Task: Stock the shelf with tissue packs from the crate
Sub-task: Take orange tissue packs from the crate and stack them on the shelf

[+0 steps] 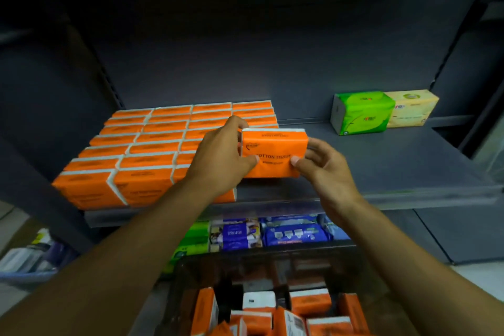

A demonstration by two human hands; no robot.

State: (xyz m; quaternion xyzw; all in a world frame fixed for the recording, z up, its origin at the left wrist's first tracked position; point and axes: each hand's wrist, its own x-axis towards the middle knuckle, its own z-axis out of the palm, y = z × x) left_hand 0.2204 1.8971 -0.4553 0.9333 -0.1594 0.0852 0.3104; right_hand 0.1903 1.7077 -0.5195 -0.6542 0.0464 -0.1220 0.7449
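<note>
One orange tissue pack (274,153) is held upright between both hands, just to the right of the stocked block (141,150) of matching orange packs, level with that block's front rows. Its printed face is turned toward the camera. Its lower edge is seen close above the shelf (381,166), but whether it touches the board cannot be told.

The left grip (221,155) is closed on the pack's left end. The thumb is pressed on the printed face and the fingers are curled over the top left corner. The right grip (324,169) is closed on the pack's right end, with the thumb laid on the lower right of the face and the fingers wrapped behind the right edge. The block's rightmost column is partly hidden by the left hand and wrist.

The stocked block is set on the left part of the shelf. Its packs are stood on edge in close rows that run from the front lip toward the back panel. Well to the right of the block, at the back of the shelf, a green pack (360,112) and a pale yellow pack (411,108) are stood side by side, touching.

Below the block, on a lower shelf, purple packs (240,233) and blue packs (294,232) are ranged side by side. Lower again and nearer the camera than the block, a clear crate (272,267) is seen, in which more orange packs (309,301) are lying loose at differing angles.
</note>
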